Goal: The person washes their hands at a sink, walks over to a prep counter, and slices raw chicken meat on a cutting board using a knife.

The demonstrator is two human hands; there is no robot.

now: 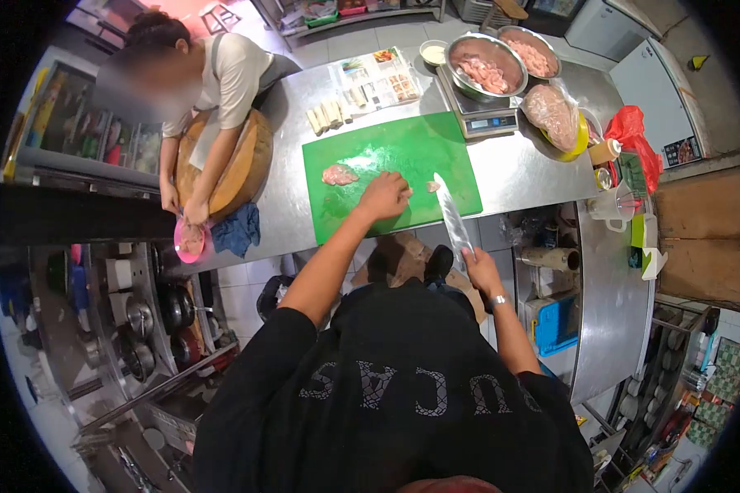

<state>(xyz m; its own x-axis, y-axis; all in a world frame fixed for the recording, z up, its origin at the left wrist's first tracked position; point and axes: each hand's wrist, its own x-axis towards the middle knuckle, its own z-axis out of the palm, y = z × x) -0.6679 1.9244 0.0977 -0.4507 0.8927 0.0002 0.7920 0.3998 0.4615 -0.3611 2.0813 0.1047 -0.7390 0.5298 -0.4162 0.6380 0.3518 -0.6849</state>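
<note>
A green cutting board (436, 144) lies on the steel table in front of me. My left hand (385, 197) rests over its middle, fingers curled together, with a small pale piece of raw meat at the fingertips, partly hidden. My right hand (481, 269) is closed round the handle of a large knife (452, 212), its blade pointing away across the board's right side. Beside the blade's tip lies a small bit of meat (432, 186). A larger chunk of raw meat (339, 174) sits on the board, left of my left hand.
At the left, a co-worker leans over a round wooden block (251, 160), holding a pink dish (191, 240) near a blue cloth (237, 230). Metal bowls of meat (514, 78), a scale (489, 125) and bagged meat (551, 115) stand at the right. Pale rolls (329, 116) lie beyond the board.
</note>
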